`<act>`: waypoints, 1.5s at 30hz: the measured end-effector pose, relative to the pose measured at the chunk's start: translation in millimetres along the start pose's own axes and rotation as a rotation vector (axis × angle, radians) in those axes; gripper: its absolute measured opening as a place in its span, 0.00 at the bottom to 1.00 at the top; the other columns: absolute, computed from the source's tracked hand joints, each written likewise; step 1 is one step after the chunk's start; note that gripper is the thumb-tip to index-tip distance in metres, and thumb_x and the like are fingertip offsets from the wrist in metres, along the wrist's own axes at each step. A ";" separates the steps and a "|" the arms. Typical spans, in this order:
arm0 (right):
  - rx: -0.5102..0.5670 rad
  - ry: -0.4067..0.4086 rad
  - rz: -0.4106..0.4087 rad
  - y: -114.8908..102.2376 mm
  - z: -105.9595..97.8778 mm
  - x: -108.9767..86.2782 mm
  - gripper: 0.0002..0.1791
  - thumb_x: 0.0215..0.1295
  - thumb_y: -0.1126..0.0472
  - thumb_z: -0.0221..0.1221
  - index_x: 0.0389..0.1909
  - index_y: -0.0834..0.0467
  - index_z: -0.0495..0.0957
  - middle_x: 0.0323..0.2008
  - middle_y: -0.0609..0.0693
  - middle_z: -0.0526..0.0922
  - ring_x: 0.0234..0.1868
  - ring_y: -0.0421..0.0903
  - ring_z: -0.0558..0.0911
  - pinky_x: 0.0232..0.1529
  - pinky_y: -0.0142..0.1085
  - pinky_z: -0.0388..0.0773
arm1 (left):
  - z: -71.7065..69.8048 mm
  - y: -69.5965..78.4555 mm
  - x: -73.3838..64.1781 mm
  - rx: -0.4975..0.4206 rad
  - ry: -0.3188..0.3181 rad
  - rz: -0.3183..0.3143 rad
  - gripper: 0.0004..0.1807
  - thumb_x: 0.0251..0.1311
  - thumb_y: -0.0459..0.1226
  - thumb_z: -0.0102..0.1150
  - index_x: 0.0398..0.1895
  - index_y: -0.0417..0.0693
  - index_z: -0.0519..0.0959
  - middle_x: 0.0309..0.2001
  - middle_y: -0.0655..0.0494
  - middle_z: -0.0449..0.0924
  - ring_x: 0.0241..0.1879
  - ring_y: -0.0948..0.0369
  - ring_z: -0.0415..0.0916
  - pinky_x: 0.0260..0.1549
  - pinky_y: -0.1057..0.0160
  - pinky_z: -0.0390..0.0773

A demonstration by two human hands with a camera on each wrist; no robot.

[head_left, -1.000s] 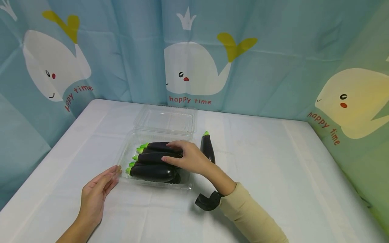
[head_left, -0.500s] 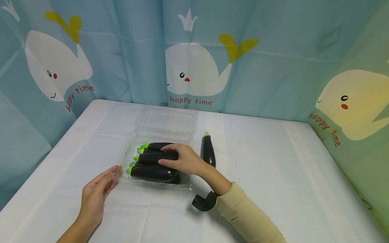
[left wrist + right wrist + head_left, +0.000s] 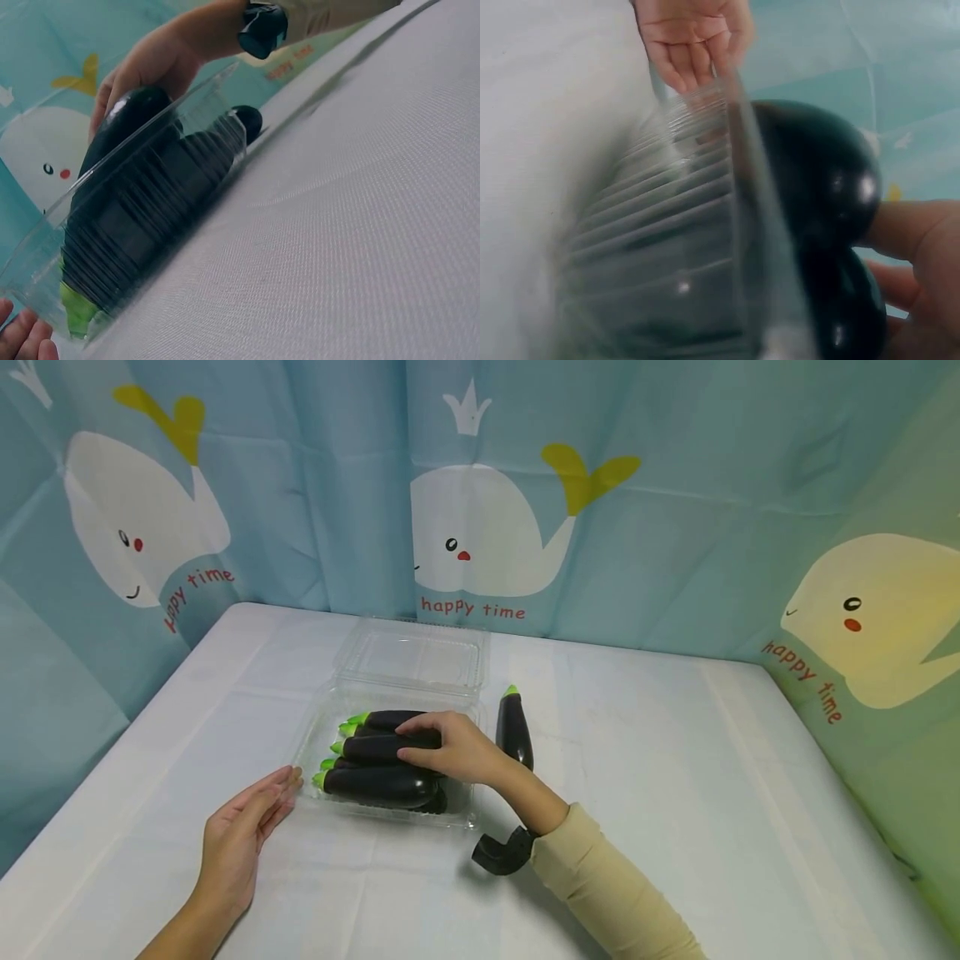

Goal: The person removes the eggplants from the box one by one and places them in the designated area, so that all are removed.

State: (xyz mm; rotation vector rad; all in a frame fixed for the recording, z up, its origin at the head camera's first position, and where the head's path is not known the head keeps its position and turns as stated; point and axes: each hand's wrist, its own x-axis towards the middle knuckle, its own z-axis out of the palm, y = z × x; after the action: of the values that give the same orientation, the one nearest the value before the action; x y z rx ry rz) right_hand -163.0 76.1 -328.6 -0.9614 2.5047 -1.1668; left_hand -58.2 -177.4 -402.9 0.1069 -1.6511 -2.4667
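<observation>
Dark eggplants (image 3: 380,786) with green stem ends lie side by side and stacked in a clear plastic clamshell container (image 3: 468,817). My right hand (image 3: 463,749) reaches over the pile from the right and grips one eggplant (image 3: 382,749), thumb on the near side and fingers on the far side. Its fingertips are partly hidden behind the eggplants. At the container's left edge, my left hand (image 3: 243,831) touches the clear wall with straight fingers. The right wrist view shows that left hand (image 3: 697,45) beyond the ridged plastic wall.
One more eggplant (image 3: 513,731) lies on the white table (image 3: 675,793), right of the container. The container's lid (image 3: 412,656) lies folded back behind it. A black wrist device (image 3: 504,852) sits under my right wrist. A printed curtain (image 3: 675,527) hangs along the table's back.
My right hand has shifted slightly left along the eggplants and settled on one. The left hand stays at the container's edge.
</observation>
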 end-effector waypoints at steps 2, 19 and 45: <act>0.012 0.019 0.004 -1.5 -3.6 -1.6 0.17 0.60 0.59 0.60 0.49 0.60 0.78 0.48 0.51 0.79 0.52 0.43 0.75 0.51 0.33 0.73 | 0.6 0.1 0.2 0.004 0.005 -0.003 0.12 0.65 0.35 0.51 0.48 0.42 0.79 0.47 0.58 0.80 0.47 0.64 0.77 0.45 0.68 0.75; 0.090 0.229 0.014 -1.0 -26.9 -17.8 0.17 0.59 0.59 0.61 0.49 0.61 0.78 0.49 0.51 0.79 0.53 0.45 0.75 0.54 0.42 0.72 | 0.7 0.9 -0.3 0.020 0.019 -0.020 0.13 0.65 0.36 0.51 0.49 0.41 0.79 0.47 0.59 0.80 0.47 0.64 0.77 0.46 0.68 0.75; 0.132 0.409 0.135 7.7 -54.4 -46.4 0.17 0.58 0.59 0.63 0.47 0.61 0.79 0.42 0.52 0.81 0.37 0.45 0.77 0.38 0.36 0.78 | 0.6 0.0 -0.8 -0.004 0.003 0.009 0.12 0.66 0.33 0.49 0.47 0.42 0.80 0.47 0.58 0.80 0.47 0.64 0.77 0.45 0.68 0.75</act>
State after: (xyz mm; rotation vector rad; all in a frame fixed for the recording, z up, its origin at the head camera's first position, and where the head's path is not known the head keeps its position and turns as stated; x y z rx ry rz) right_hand -155.3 142.4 -301.9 -0.5540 2.6963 -1.5945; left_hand -57.5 -176.8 -402.7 0.1027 -1.6416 -2.4617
